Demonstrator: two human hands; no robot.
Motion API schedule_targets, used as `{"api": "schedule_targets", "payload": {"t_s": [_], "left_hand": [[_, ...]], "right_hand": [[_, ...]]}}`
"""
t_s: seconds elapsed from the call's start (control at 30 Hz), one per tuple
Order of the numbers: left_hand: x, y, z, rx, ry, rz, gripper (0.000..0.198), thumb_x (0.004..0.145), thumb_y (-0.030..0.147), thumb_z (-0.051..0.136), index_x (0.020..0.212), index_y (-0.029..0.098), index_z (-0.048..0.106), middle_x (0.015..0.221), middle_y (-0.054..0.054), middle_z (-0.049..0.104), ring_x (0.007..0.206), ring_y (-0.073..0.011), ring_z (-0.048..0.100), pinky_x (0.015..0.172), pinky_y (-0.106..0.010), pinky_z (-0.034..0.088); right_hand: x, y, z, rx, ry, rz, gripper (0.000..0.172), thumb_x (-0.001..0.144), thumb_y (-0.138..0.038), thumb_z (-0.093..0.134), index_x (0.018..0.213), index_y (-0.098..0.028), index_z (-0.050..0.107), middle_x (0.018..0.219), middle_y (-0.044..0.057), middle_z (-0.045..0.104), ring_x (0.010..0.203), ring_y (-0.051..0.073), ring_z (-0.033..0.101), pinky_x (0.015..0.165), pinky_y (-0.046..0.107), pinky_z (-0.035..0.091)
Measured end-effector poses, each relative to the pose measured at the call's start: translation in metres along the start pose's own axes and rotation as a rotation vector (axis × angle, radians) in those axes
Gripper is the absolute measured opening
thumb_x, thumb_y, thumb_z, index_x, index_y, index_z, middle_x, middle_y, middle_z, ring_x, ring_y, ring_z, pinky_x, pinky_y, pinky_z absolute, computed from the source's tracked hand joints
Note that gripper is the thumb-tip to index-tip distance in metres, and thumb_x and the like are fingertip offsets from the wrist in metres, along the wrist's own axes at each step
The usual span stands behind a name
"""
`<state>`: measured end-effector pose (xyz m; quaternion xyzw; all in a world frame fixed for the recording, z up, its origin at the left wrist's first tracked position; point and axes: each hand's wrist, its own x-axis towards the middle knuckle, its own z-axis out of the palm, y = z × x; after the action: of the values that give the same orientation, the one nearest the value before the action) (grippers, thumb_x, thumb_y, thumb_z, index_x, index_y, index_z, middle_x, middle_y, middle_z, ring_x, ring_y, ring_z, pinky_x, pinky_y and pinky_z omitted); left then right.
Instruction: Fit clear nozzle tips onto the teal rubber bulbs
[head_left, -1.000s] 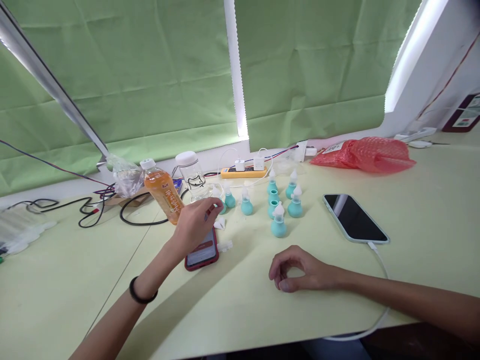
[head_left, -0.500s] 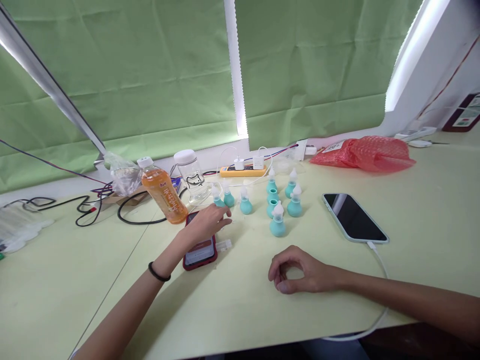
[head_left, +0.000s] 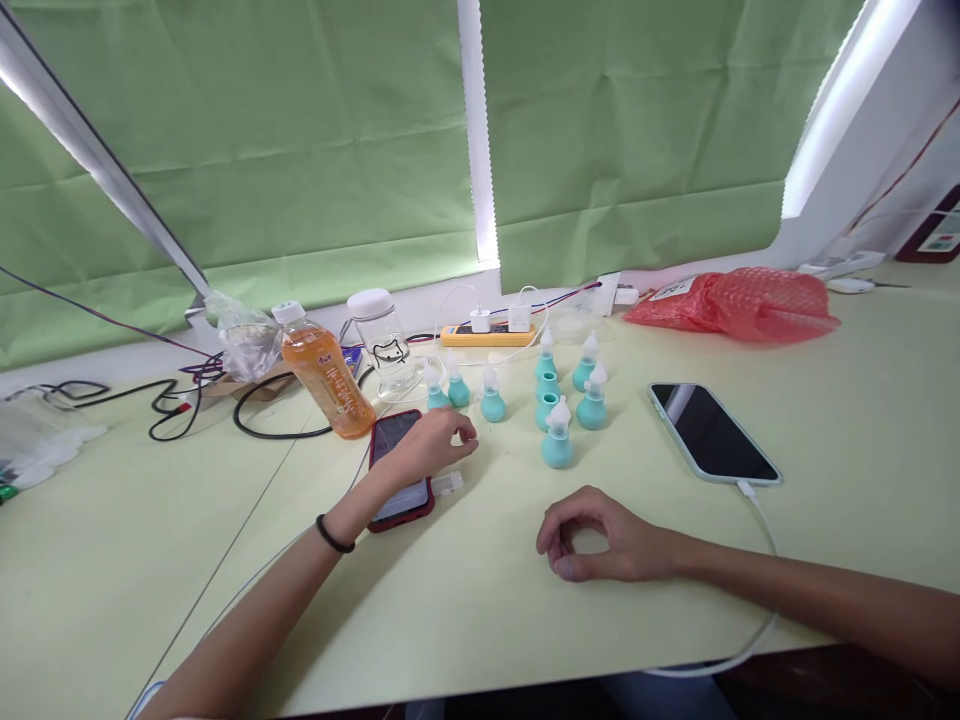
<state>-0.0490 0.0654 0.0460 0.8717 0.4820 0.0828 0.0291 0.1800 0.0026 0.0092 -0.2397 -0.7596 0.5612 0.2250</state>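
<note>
over by the red-cased phone [head_left: 406,503], left hand [head_left: 433,443] has fingers curled, can't tell if they're pinching anything; right hand [head_left: 628,542] curls loosely round nothing. teal bulbs [head_left: 493,406] stand just beyond. looks like a pickup step, calling for a careful pinch next.

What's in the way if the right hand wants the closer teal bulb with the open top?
The front teal bulb with the whitish tip stands between the right hand and the closer open-topped bulb, partly covering it from this view. Reaching around or over it looks possible.
</note>
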Motion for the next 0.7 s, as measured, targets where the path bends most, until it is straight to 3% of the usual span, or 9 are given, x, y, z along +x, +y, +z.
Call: {"api": "schedule_targets", "payload": {"t_s": [0.17, 0.27, 0.37, 0.5, 0.6, 0.7], "left_hand": [[-0.018, 0.023, -0.006, -0.463, 0.031, 0.020, 0.015, 0.071, 0.021, 0.049, 0.078, 0.015, 0.060, 0.078, -0.003, 0.064, 0.066, -0.0107, 0.056, 0.061, -0.020, 0.045], [-0.016, 0.034, 0.003, -0.302, 0.062, 0.077, 0.013, 0.069, 0.015, 0.049, 0.075, 0.014, 0.061, 0.073, -0.005, 0.063, 0.068, -0.0142, 0.055, 0.062, -0.024, 0.044], [-0.010, 0.036, 0.015, -0.163, 0.053, 0.125, 0.014, 0.068, 0.011, 0.048, 0.071, 0.014, 0.061, 0.070, -0.005, 0.063, 0.072, -0.0163, 0.054, 0.063, -0.025, 0.042], [-0.003, 0.034, 0.025, -0.163, 0.047, 0.116, 0.015, 0.068, 0.010, 0.047, 0.073, 0.015, 0.060, 0.068, -0.004, 0.062, 0.069, -0.0154, 0.054, 0.060, -0.023, 0.042], [0.004, 0.035, 0.025, -0.212, 0.075, 0.080, 0.029, 0.067, 0.010, 0.045, 0.094, 0.015, 0.055, 0.066, -0.002, 0.060, 0.061, -0.0129, 0.053, 0.057, -0.022, 0.041], [0.019, 0.038, 0.021, -0.285, 0.079, 0.076, 0.043, 0.066, 0.009, 0.043, 0.109, 0.017, 0.046, 0.062, 0.002, 0.057, 0.056, -0.0107, 0.052, 0.055, -0.020, 0.040]], "right_hand": [[0.003, 0.007, 0.002, -0.041, 0.227, -0.025, 0.020, 0.067, -0.025, 0.059, 0.082, -0.012, 0.057, 0.067, 0.003, 0.057, 0.061, 0.011, 0.053, 0.061, 0.026, 0.046], [0.003, 0.009, 0.003, -0.118, 0.413, -0.045, 0.013, 0.069, -0.026, 0.057, 0.074, -0.014, 0.057, 0.061, 0.002, 0.056, 0.057, 0.011, 0.052, 0.056, 0.024, 0.045], [0.004, 0.009, -0.003, -0.242, 0.613, -0.191, 0.009, 0.070, -0.024, 0.056, 0.068, -0.015, 0.056, 0.058, 0.001, 0.054, 0.052, 0.010, 0.049, 0.051, 0.024, 0.044], [0.008, 0.005, -0.030, -0.419, 0.913, -0.356, 0.011, 0.071, -0.022, 0.055, 0.081, -0.017, 0.056, 0.068, 0.002, 0.052, 0.060, 0.012, 0.050, 0.055, 0.025, 0.044], [0.012, 0.003, -0.054, -0.523, 0.953, -0.271, 0.020, 0.074, -0.025, 0.050, 0.091, -0.017, 0.055, 0.068, 0.001, 0.050, 0.061, 0.011, 0.050, 0.055, 0.024, 0.044], [0.015, 0.005, -0.067, -0.567, 0.806, -0.105, 0.030, 0.079, -0.027, 0.041, 0.106, -0.015, 0.050, 0.056, -0.002, 0.047, 0.049, 0.009, 0.045, 0.048, 0.021, 0.040]]}}
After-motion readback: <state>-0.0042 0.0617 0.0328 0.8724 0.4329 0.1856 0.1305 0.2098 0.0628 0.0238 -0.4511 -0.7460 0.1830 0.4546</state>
